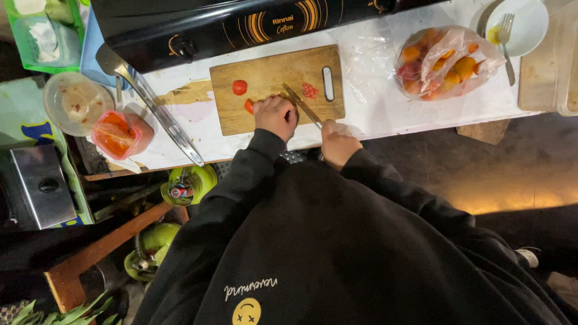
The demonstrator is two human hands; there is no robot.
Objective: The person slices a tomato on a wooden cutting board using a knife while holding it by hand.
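Gripping knife (301,103): right hand (338,144) closed | left hand (276,115) curled, pinning tomato piece (248,106) on board (241,117)

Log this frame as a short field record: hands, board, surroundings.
left hand: pressing a red tomato piece on the cutting board
right hand: gripping a knife, blade angled across the board
on board: half tomato, small pile of chopped red bits
right of board: plastic bag of orange and red produce; white plate with a fork
behind board: black stove
left: red-lidded container, bowl
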